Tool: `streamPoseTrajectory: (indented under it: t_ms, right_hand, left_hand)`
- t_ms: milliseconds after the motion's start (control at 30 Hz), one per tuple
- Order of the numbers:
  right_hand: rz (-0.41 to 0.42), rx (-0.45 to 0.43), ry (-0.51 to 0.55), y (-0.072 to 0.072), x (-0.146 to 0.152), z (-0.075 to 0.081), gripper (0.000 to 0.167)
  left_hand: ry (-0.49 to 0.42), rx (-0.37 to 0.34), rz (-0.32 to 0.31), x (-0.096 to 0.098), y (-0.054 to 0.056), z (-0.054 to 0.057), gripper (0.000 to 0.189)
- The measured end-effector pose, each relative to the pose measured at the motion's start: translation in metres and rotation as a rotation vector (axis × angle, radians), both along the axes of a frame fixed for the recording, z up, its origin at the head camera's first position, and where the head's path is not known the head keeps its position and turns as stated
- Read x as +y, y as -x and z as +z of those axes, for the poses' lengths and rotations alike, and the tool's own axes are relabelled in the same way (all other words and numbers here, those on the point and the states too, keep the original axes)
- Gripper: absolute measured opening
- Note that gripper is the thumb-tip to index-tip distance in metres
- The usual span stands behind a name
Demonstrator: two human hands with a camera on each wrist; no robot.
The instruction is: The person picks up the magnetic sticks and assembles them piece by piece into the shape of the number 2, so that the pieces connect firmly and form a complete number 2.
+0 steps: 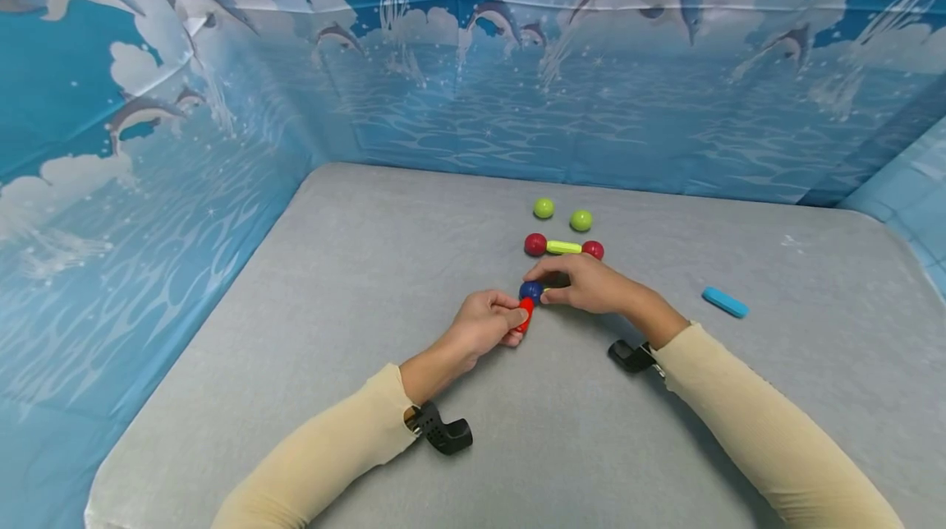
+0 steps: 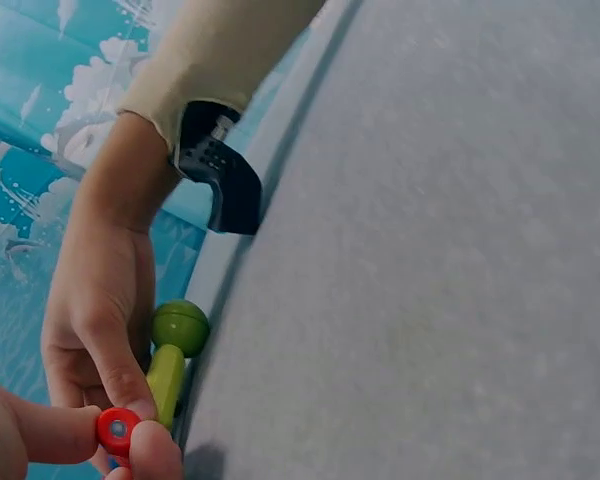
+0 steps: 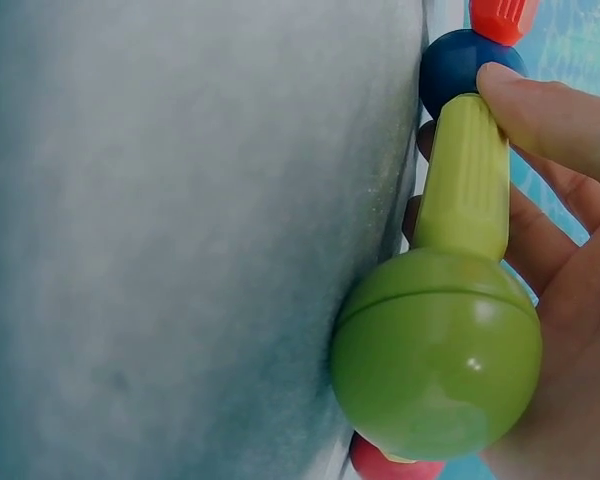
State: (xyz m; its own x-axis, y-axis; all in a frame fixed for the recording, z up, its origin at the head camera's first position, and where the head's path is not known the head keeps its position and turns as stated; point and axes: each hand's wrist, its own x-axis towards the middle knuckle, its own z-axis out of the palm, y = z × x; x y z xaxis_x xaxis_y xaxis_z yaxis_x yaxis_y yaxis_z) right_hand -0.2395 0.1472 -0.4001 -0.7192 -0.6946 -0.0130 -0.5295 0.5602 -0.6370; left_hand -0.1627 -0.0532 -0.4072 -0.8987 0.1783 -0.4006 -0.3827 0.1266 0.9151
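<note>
Green ball (image 3: 435, 350) is up front, yellow rod (image 3: 465, 180) joining it to the blue ball (image 3: 453, 68) the right grip (image 1: 584, 282) pinches over the bench (image 1: 369, 258), left grip (image 1: 484, 320) pinching the red rod (image 3: 502, 18); probably light, stiff, slickish plastic, so grab the rods.

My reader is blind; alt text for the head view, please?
A left hand pinches a red rod touching a blue ball held in the right hand. Beyond lie two green balls and a yellow rod between red balls.
</note>
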Motion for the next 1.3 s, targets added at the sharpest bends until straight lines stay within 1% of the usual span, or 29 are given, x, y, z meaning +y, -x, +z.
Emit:
streamPoseTrajectory:
  t_ms: [200, 300, 367, 400, 433, 500, 567, 633, 667, 700, 800, 867, 933, 1133, 1200, 1300]
  right_hand:
    - [0.000, -0.004, -0.003, 0.000, 0.000, 0.000, 0.029]
    - [-0.001, -0.009, -0.003, -0.001, -0.001, 0.000, 0.030]
    - [0.006, -0.011, -0.007, -0.001, -0.001, 0.001, 0.031]
    - [0.008, -0.013, -0.009, -0.002, -0.001, 0.002, 0.032]
    - [0.012, -0.015, -0.011, -0.002, -0.002, 0.002, 0.033]
    - [0.015, -0.018, -0.016, -0.003, -0.002, 0.003, 0.035]
    - [0.012, -0.026, -0.019, -0.003, -0.002, 0.003, 0.037]
    - [0.002, -0.037, -0.021, -0.003, -0.002, 0.002, 0.038]
    - [-0.002, -0.039, -0.021, -0.003, -0.002, 0.002, 0.038]
    - [-0.005, -0.044, -0.020, -0.003, -0.002, 0.002, 0.037]
    - [-0.007, -0.038, -0.016, -0.004, -0.002, 0.003, 0.033]
    - [-0.005, -0.027, -0.012, -0.004, -0.003, 0.003, 0.030]
    - [0.000, -0.014, -0.006, -0.004, -0.003, 0.003, 0.029]
    - [0.006, 0.000, 0.002, -0.004, -0.002, 0.003, 0.028]
    - [0.006, -0.004, 0.001, -0.004, -0.002, 0.002, 0.028]
    - [0.001, -0.014, -0.004, -0.004, -0.002, 0.001, 0.030]
  left_hand:
    - [-0.009, -0.006, -0.002, 0.001, 0.000, 0.001, 0.019]
    - [0.008, -0.006, -0.028, -0.001, 0.000, 0.001, 0.016]
    - [0.044, 0.022, -0.050, -0.005, 0.001, 0.002, 0.016]
    - [0.070, 0.045, -0.059, -0.007, 0.002, 0.002, 0.016]
    - [0.104, 0.081, -0.070, -0.010, 0.003, 0.002, 0.015]
    - [0.203, 0.190, -0.097, -0.015, 0.007, 0.002, 0.014]
    - [0.299, 0.301, -0.129, -0.021, 0.014, 0.002, 0.013]
    - [0.366, 0.386, -0.180, -0.025, 0.022, 0.002, 0.014]
    - [0.390, 0.418, -0.211, -0.026, 0.025, 0.002, 0.015]
    - [0.401, 0.436, -0.241, -0.027, 0.028, 0.002, 0.017]
    - [0.392, 0.459, -0.327, -0.026, 0.033, 0.001, 0.021]
    - [0.388, 0.472, -0.348, -0.025, 0.032, 0.000, 0.021]
    - [0.377, 0.477, -0.347, -0.023, 0.032, 0.000, 0.020]
    - [0.361, 0.472, -0.307, -0.019, 0.029, -0.001, 0.020]
    - [0.367, 0.473, -0.306, -0.019, 0.030, -0.001, 0.020]
    - [0.399, 0.509, -0.321, -0.019, 0.033, -0.002, 0.021]
